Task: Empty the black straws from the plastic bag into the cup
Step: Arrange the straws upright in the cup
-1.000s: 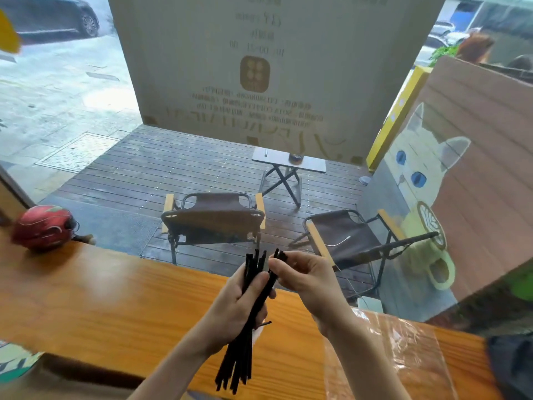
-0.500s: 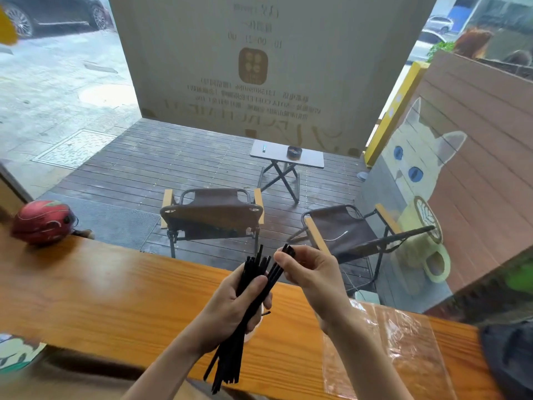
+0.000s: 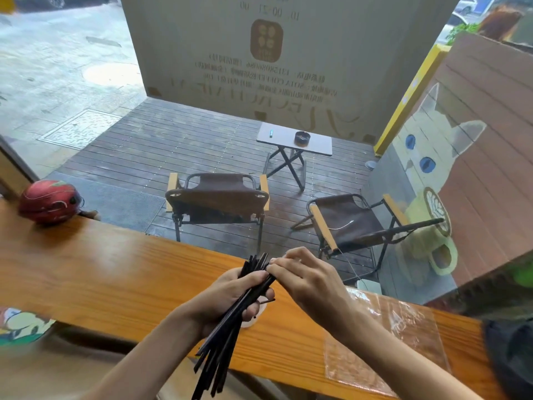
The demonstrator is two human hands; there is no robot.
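In the head view our left hand (image 3: 230,295) is wrapped tight around the straws (image 3: 227,330), whose long axis slants from upper right down to lower left. Our right hand (image 3: 305,281) pinches their upper tips. The cup (image 3: 255,320) sits directly beneath the left hand, mostly hidden; the bag (image 3: 389,347) lies flat to the right.

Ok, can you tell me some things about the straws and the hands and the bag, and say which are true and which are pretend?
1. The left hand grips the bundle of black straws. True.
2. The straws are inside the plastic bag. False: the bag lies flat on the wooden counter, by the right arm.
3. The right hand pinches the straws' top ends. True.
4. A red helmet sits at the counter's right end. False: it is at the left end.
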